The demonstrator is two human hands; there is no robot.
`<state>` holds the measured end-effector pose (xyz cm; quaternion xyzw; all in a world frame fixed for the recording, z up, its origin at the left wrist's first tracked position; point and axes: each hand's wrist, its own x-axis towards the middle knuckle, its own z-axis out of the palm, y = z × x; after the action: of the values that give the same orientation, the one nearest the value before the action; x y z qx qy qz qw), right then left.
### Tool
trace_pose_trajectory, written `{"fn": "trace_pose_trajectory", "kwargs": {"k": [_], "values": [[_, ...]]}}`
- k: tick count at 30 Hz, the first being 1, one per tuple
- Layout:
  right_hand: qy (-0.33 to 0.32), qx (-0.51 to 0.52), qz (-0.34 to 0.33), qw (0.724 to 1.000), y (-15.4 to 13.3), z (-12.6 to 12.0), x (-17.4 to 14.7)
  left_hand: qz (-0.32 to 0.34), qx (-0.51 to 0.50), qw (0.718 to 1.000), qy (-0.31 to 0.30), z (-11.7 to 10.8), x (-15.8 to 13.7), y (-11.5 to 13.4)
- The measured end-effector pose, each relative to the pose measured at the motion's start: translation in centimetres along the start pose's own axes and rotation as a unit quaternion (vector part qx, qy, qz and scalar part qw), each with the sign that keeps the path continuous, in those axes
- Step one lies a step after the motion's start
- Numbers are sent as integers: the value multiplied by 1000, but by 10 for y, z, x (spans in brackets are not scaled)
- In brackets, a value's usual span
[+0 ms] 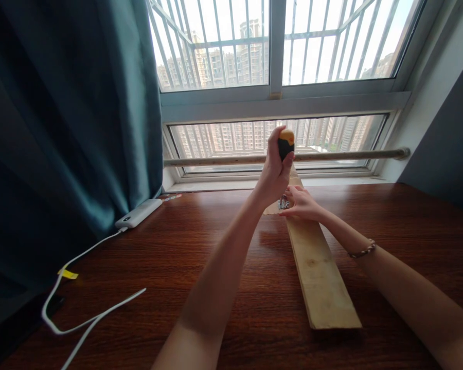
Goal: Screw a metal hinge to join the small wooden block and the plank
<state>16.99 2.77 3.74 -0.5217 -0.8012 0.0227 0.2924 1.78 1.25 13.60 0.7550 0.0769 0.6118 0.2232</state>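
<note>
My left hand (273, 172) is wrapped round the yellow-and-black handle of a screwdriver (286, 144), held upright above the board. The screwdriver's shaft is mostly hidden behind that hand. Just below, my right hand (303, 203) curls its thumb and fingers about a small silvery metal piece (283, 202), whose exact shape is too small to make out. Under both hands runs a long pale wooden board (318, 267), pointing from the window toward me. A short crosswise piece (270, 208) of similar colour shows left of the metal piece.
The dark reddish wooden tabletop (200, 246) reaches to the window sill. On the left lie a white power strip (139, 213), its white cable (48, 303) and a yellow tag (68, 274). A blue curtain (100, 103) hangs there. A horizontal rail (343, 155) crosses the window behind my hands.
</note>
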Motion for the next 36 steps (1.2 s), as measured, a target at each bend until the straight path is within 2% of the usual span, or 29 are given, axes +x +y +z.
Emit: {"fn": "trace_pose_trajectory", "kwargs": {"k": [9,14,19,25,28,32,36], "values": [[2,15,0,1000,0,0,0,-23,21,999,39,4,-4,3],[2,22,4,1000,1,2,0,-1,42,997,65,2,-2,0],[5,18,1,1000,2,3,1,-21,55,997,54,-3,0,3],[2,13,-4,1000,2,2,0,-71,-5,997,32,-7,-1,-9],[4,8,-5,1000,1,2,0,-86,-36,995,43,-9,-2,-18],[2,12,-12,1000,1,1,0,-74,-42,995,57,-10,-2,-23],[2,12,-9,1000,1,1,0,-48,-5,996,75,-11,-2,-23]]}}
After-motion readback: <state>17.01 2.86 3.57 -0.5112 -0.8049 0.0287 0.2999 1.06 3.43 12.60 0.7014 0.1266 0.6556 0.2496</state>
